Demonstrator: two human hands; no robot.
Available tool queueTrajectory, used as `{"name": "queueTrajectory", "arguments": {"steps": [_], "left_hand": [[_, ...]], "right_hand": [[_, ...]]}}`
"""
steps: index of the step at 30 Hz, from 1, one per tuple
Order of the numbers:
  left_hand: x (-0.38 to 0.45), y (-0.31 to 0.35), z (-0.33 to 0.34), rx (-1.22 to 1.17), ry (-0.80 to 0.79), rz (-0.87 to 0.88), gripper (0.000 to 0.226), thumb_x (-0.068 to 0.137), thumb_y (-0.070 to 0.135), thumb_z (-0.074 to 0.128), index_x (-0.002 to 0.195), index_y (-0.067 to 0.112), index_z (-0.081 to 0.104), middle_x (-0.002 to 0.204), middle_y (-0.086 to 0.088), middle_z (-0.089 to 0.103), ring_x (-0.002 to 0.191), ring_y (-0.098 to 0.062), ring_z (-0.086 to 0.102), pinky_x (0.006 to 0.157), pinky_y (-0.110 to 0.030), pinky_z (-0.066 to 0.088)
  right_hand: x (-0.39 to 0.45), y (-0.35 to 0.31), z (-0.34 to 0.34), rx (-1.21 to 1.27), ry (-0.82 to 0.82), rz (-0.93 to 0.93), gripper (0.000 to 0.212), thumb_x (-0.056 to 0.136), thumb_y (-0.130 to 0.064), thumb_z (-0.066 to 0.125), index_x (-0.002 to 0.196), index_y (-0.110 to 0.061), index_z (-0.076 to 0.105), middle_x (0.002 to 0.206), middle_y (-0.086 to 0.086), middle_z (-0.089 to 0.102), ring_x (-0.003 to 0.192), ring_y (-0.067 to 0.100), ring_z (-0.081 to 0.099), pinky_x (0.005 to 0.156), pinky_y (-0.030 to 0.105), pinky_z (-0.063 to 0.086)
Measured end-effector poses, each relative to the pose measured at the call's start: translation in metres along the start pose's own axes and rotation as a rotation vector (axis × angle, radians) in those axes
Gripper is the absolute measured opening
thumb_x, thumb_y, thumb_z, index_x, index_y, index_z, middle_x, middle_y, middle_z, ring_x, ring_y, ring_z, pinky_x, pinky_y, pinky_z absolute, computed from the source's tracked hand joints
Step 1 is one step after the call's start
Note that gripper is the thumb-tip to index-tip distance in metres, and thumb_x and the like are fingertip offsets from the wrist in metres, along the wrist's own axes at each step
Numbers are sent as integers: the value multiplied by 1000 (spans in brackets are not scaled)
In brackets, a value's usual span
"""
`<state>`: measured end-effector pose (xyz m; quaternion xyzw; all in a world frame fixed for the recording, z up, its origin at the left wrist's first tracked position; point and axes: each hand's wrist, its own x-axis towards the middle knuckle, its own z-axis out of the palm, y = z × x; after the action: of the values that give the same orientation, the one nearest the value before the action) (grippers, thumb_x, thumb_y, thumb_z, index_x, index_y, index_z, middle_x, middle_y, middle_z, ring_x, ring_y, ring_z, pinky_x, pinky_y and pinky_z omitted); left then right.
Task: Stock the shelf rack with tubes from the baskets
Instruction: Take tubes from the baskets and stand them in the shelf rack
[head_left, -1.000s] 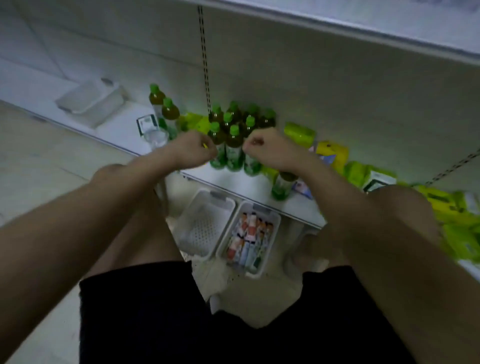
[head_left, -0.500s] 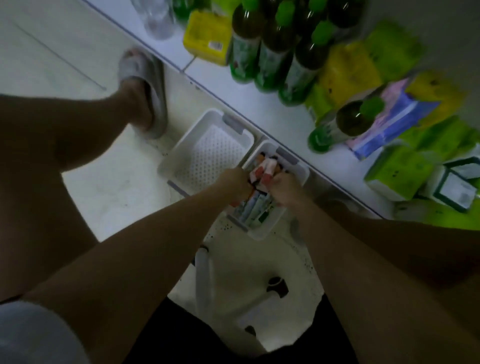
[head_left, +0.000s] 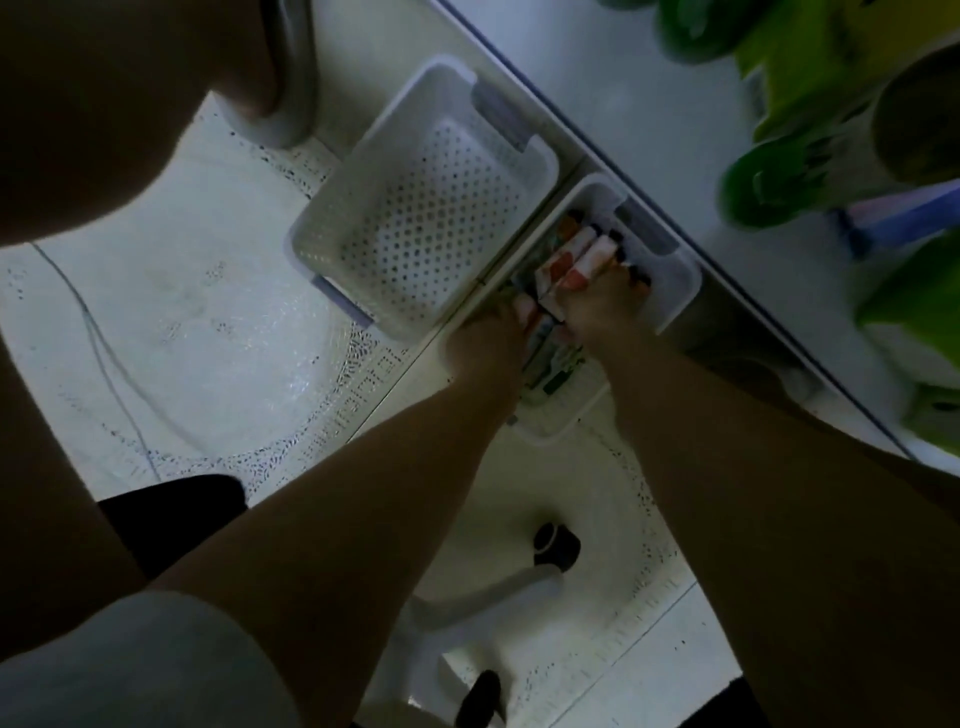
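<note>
Here the tubes (head_left: 576, 260) lie packed lengthwise in the right-hand white basket (head_left: 680, 291), which sits on the floor tight against the shelf rack's edge (head_left: 597, 130) so the lift to the shelf is short. Your right hand (head_left: 597, 306) is closed around a couple of red-and-white tubes, their ends sticking out past your fingers. Your left hand (head_left: 488, 338) is curled into the same basket on other tubes; how firm that hold is, I cannot tell. The perforated basket (head_left: 415, 208) beside it holds nothing.
</note>
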<state>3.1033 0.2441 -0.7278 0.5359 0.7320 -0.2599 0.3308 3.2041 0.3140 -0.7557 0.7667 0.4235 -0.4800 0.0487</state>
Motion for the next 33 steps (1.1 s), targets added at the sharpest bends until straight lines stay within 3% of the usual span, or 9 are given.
{"name": "queueTrajectory", "arguments": {"steps": [4, 9, 11, 14, 18, 23, 26, 29, 33], "left_hand": [[-1, 7, 1, -54, 73, -28, 35, 90, 33, 64, 116, 11, 55, 103, -3, 62, 87, -19, 61, 62, -29, 38], [-12, 6, -3, -249, 44, 100, 47, 94, 49, 48, 125, 14, 46, 112, -9, 61, 87, -27, 63, 58, -33, 50], [-17, 3, -15, -411, -14, 118, 52, 90, 53, 55, 128, 19, 43, 115, -11, 57, 91, -34, 64, 51, -36, 54], [-28, -7, -49, -483, 7, 220, 28, 94, 35, 55, 111, 13, 59, 113, -10, 64, 95, -26, 62, 76, -36, 53], [-48, -18, -116, -548, 87, 336, 19, 86, 23, 68, 91, 5, 68, 89, -10, 68, 83, -25, 64, 71, -28, 50], [-95, -30, -210, -692, 152, 532, 22, 78, 12, 78, 89, -4, 68, 80, -19, 61, 73, -25, 59, 66, -33, 48], [-128, -30, -267, -575, 271, 667, 24, 85, 17, 72, 97, -4, 71, 84, -22, 62, 73, -23, 55, 67, -35, 45], [-173, -22, -326, -356, 363, 817, 17, 88, 22, 69, 88, 5, 71, 79, -20, 65, 71, -23, 55, 66, -38, 47], [-243, -9, -397, -242, 413, 974, 5, 85, 17, 72, 81, 18, 70, 79, -17, 68, 71, -22, 58, 70, -42, 52]], "right_hand": [[-1, 6, -12, 402, -178, 213, 24, 89, -2, 59, 112, -8, 55, 118, 15, 60, 106, 33, 62, 66, 37, 58], [-32, 13, -37, 379, -89, 217, 52, 94, -43, 56, 135, -12, 47, 123, 14, 62, 99, 31, 66, 74, 37, 59], [-54, 17, -51, 347, -79, 141, 55, 88, -55, 61, 122, -12, 58, 109, 11, 67, 89, 25, 68, 66, 30, 56], [-94, 22, -76, 482, -121, 18, 33, 79, -44, 78, 99, -20, 67, 90, 2, 71, 67, 12, 67, 46, 18, 49], [-148, 10, -115, 320, 18, -191, 40, 78, -46, 78, 63, -23, 50, 46, -9, 51, 43, 8, 54, 44, 16, 40], [-208, -8, -169, 190, 190, -426, 46, 76, -37, 81, 61, -2, 53, 60, 15, 42, 59, 33, 58, 55, 37, 48], [-240, -20, -200, 169, 237, -540, 41, 79, -15, 79, 51, -9, 50, 45, 3, 44, 50, 22, 65, 45, 24, 40], [-278, -40, -232, 100, 287, -635, 21, 84, -6, 72, 74, 11, 65, 56, 14, 64, 47, 12, 62, 51, 29, 51], [-340, -68, -286, 90, 344, -747, 13, 83, -5, 73, 74, -11, 66, 57, 11, 63, 38, 5, 55, 48, 22, 49]]}}
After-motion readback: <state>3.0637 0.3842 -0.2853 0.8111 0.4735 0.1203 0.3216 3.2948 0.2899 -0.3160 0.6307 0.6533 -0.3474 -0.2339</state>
